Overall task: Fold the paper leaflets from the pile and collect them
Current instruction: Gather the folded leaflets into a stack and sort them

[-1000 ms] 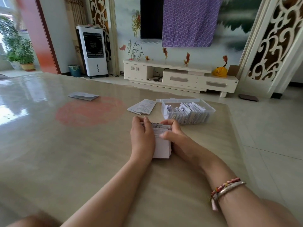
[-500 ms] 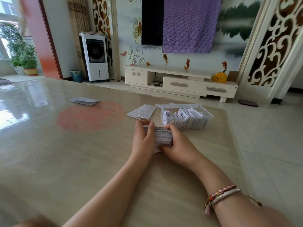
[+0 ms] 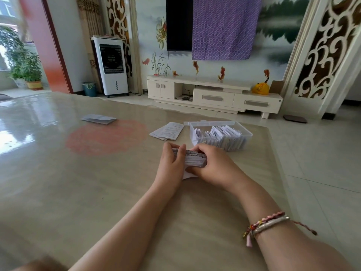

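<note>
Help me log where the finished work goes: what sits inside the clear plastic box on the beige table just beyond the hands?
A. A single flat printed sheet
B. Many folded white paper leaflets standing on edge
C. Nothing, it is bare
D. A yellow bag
B: the clear plastic box is packed with folded white paper leaflets standing on edge, while a flat pile of printed sheets lies on the table beside it.

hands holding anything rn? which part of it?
Yes. Both hands grip one folded leaflet on the table: left hand at its left end, right hand at its right end, fingers curled over the top edge.
</note>
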